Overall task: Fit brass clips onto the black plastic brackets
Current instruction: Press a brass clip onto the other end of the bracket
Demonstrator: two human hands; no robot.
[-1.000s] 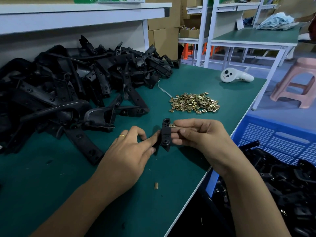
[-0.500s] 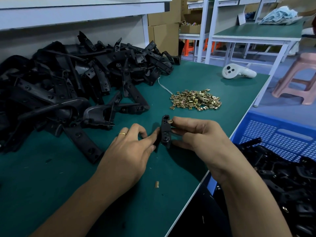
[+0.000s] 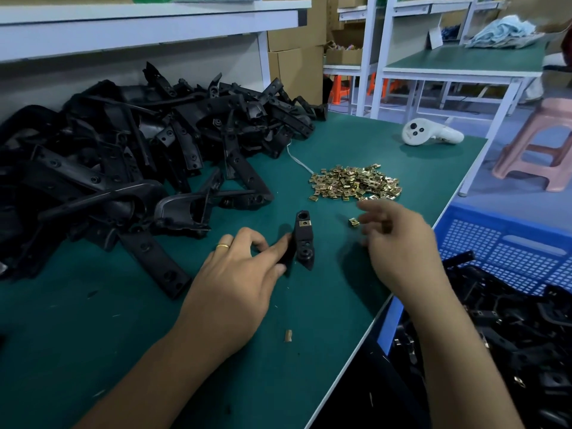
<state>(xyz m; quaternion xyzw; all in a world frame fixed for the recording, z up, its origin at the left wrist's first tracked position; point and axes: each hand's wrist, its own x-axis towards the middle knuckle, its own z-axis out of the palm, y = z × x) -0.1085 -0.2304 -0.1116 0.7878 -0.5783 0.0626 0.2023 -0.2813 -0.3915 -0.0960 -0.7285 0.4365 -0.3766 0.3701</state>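
My left hand [image 3: 238, 280] pinches the stiff, light bracket [image 3: 302, 239] by its edge; my right hand [image 3: 399, 243], blurred, hangs loose-fingered beside 1 small, slippery-looking clip [image 3: 353, 222].

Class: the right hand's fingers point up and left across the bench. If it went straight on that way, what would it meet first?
Probably the loose brass clip lying just ahead of the right hand; the fingers are blurred, so the line is uncertain.

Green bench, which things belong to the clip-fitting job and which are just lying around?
Job: held bracket in left hand; brass clip pile; loose clip by right hand; bracket heap; blue crate.
Lying about: white controller; pink stool; cardboard boxes.
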